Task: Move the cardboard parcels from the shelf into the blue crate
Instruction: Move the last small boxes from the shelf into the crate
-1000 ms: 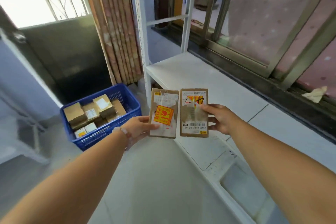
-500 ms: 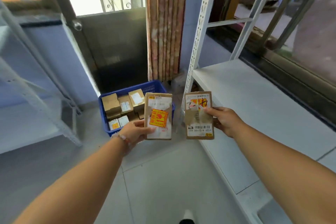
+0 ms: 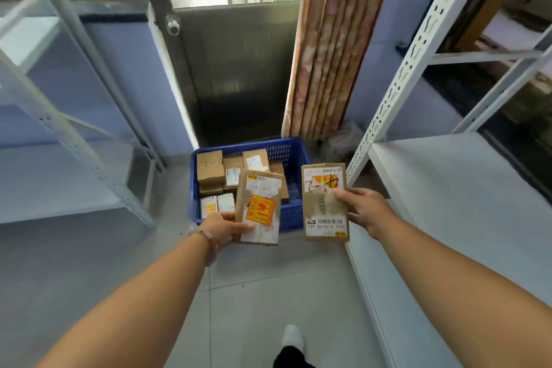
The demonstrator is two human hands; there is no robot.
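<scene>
Left hand (image 3: pixel 222 228) grips parcel with orange sticker (image 3: pixel 258 207) at lower left edge, thumb on face, fingers curled behind. Right hand (image 3: pixel 363 209) pinches barcode parcel (image 3: pixel 325 203) at right edge. Both parcels upright, held above near rim of blue crate (image 3: pixel 286 148); more parcels inside. White shelf (image 3: pixel 448 188) at right.

The blue crate (image 3: pixel 286 148) is taken as the landmark. Its left and rear parts are filled by stacked cardboard parcels (image 3: pixel 210 169), and bare floor inside it is seen only along its right side. Above its near rim, the approach is partly blocked by the parcel with the orange sticker (image 3: pixel 259 207), gripped by the left hand (image 3: pixel 222 228). Right of the crate, passage is narrowed by the perforated white shelf post (image 3: pixel 397 89). Behind it stand a grey door (image 3: pixel 239 69) and a curtain (image 3: pixel 331 48). In front of it, open floor (image 3: pixel 260 293) is left.
</scene>
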